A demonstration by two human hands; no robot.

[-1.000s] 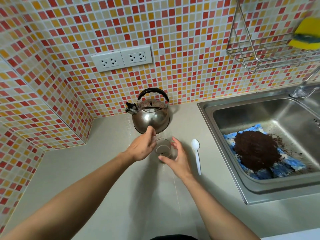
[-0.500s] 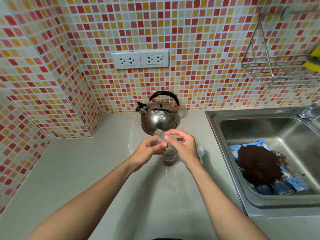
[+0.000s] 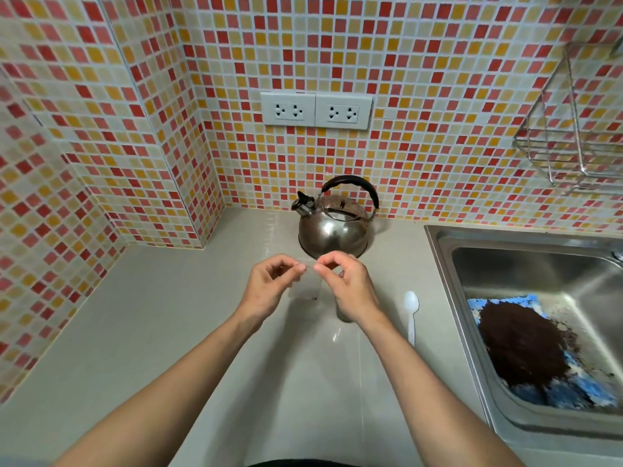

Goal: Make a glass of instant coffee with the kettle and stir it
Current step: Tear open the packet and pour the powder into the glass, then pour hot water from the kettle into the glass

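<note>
Two bare hands, left [image 3: 269, 286] and right [image 3: 350, 286], pinch one small clear plastic packet [image 3: 308, 288] between them. One steel kettle with a black handle [image 3: 335, 220] stands just beyond them; one white plastic spoon [image 3: 411, 315] lies right of the right hand. The glass is mostly hidden under the right hand.

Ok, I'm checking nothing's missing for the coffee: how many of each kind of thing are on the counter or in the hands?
Kettle: 1
White spoon: 1
Glass, mostly hidden: 1
Clear packet, held between left hand and right hand: 1
Total: 4
</note>
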